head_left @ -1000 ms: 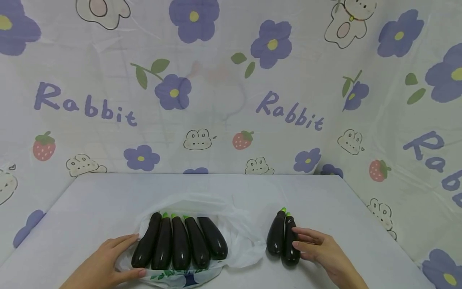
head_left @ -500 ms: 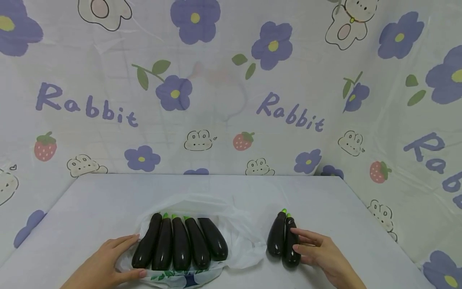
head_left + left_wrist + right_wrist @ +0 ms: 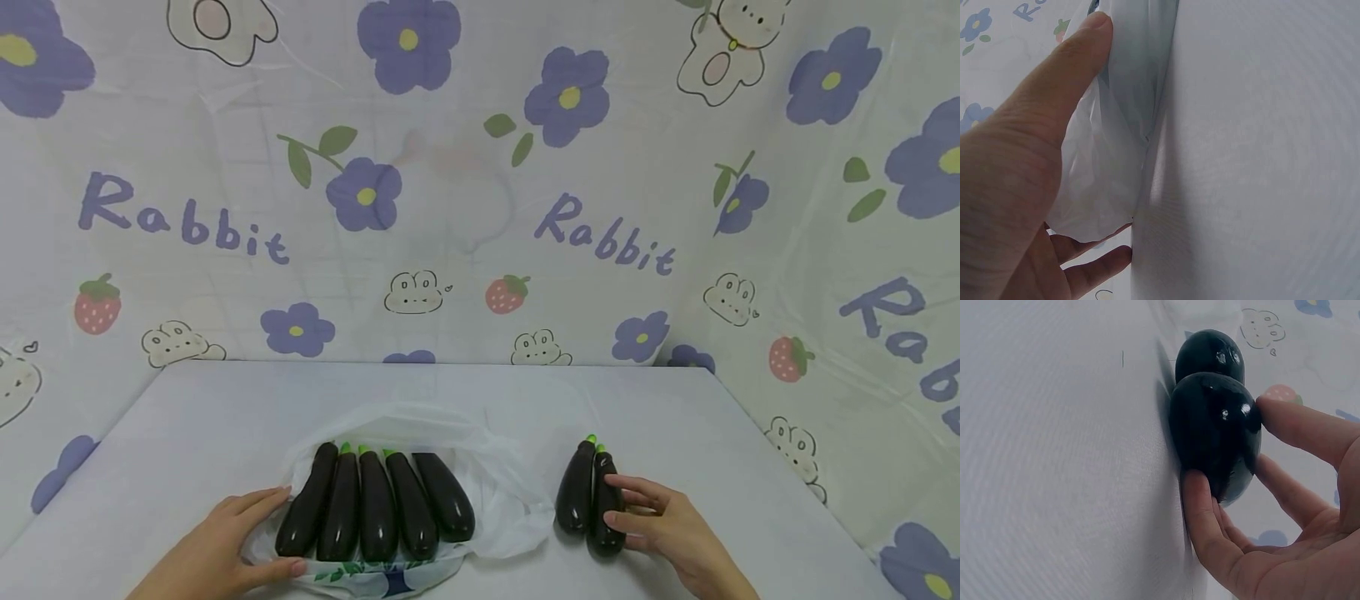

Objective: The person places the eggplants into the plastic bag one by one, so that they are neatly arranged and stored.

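Note:
Several dark, glossy eggplants (image 3: pixel 377 508) lie side by side in an opened white plastic bag (image 3: pixel 498 500), green stem ends mostly facing away. At the bag's left side rests my left hand (image 3: pixel 217 546), its thumb along the front rim. In the left wrist view the thumb (image 3: pixel 1066 75) is straight against the bag (image 3: pixel 1100 175), with other fingers beyond it. To the right of the bag two more eggplants lie touching. My right hand (image 3: pixel 671 529) holds the nearer eggplant (image 3: pixel 1216 431) by its right side, thumb and fingertips against the skin. The other eggplant (image 3: pixel 575 492) lies beyond it.
Everything lies on a white table (image 3: pixel 247 400). A patterned curtain (image 3: pixel 450 208) with flowers, rabbits and strawberries hangs behind the far edge and along both sides. The bag's loose part (image 3: pixel 517 533) spreads toward the pair of eggplants.
Very little differs: the head view shifts slightly. Both hands, the bag and the eggplants stay where they were.

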Available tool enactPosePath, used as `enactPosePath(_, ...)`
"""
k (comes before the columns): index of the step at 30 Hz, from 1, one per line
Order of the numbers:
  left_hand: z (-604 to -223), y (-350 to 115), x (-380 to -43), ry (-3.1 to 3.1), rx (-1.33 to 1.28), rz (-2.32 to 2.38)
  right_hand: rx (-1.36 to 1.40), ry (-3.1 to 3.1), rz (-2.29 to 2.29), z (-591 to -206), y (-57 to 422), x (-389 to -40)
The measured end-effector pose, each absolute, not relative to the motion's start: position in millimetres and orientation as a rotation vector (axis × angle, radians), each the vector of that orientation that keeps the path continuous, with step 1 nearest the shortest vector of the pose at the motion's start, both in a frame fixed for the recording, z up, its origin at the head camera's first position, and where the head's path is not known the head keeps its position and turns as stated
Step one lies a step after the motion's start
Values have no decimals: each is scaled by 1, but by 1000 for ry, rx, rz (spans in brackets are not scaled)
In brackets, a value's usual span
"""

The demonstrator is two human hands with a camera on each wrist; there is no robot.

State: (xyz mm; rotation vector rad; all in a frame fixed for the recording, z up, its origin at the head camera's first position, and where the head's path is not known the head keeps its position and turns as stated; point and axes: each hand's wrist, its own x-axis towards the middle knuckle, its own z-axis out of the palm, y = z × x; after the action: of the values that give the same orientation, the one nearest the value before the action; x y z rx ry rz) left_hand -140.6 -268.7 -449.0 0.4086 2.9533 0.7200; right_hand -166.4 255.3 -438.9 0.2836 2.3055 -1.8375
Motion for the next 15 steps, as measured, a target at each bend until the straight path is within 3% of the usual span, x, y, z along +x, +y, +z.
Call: enactPosePath(15,-450,-268,-140,2945,383,729,327,2325,-1824,-437,254,-166)
